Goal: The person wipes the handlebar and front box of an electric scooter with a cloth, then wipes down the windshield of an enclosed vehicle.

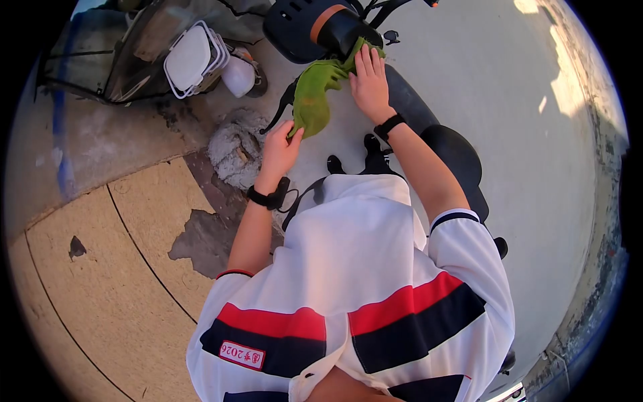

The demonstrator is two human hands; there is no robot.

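A green cloth (312, 100) stretches between my two hands, its upper end on the black front part of an electric scooter (348, 30) with an orange band. My left hand (280, 151) pinches the cloth's lower end, off to the left of the scooter. Higher up, my right hand (370, 80) lies with fingers stretched out flat over the cloth's upper end, against the scooter. The scooter's black seat (452, 154) shows beside my right forearm. What lies under the right palm is hidden.
A white folding stool (194, 57) and a white rounded container (240, 75) stand at the upper left. A grey fluffy bundle (236, 149) lies on the floor near my left hand. Worn boards (120, 268) cover the left side.
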